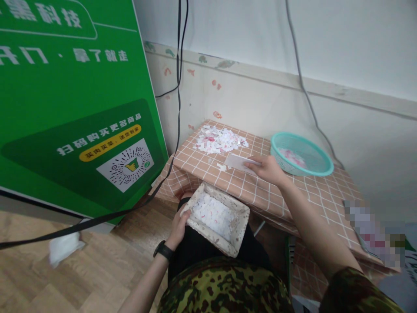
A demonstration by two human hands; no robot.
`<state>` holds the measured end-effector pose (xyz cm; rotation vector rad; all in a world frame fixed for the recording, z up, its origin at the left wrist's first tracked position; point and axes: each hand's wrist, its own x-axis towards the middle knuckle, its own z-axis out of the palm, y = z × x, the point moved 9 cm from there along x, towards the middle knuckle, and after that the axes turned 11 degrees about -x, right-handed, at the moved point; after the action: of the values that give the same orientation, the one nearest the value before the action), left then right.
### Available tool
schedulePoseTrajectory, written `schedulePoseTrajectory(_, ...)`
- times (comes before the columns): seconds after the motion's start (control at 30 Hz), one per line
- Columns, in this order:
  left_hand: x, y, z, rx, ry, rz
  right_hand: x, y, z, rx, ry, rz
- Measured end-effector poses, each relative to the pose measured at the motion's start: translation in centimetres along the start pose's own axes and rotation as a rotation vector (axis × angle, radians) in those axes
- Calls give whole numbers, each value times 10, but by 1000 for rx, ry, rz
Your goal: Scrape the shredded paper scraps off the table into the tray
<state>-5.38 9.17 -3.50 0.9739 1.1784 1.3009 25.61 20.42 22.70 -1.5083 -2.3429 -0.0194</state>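
My left hand [178, 226] grips the left side of a speckled off-white rectangular tray [241, 232], which rests on my lap below the table edge. White paper scraps [213, 213] lie inside it, a few of them reddish. Over the table, my right hand [267, 168] pinches a flat, whitish rectangular card [239, 163] held low near the tabletop. A few loose scraps [222, 167] lie by the card's left end. Just beyond is a pile of white and pink paper scraps [220, 140].
A turquoise mesh basket [317, 167] with pinkish scraps stands right of my right hand on the checked tablecloth [260, 191]. A green cabinet [81, 87] rises at the left. A black cable [179, 108] hangs in front of the table's left corner. A white bag [65, 248] lies on the floor.
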Motion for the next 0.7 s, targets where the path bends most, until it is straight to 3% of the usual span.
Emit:
schedulePoseTrajectory(0.33, 3, -6, -1, -2, -27, 24, 1, -2, 1, -10, 21, 9)
schedulePoseTrajectory(0.7, 2, -3, -1, -7, -7, 26, -8, -13, -5, 41, -49, -53)
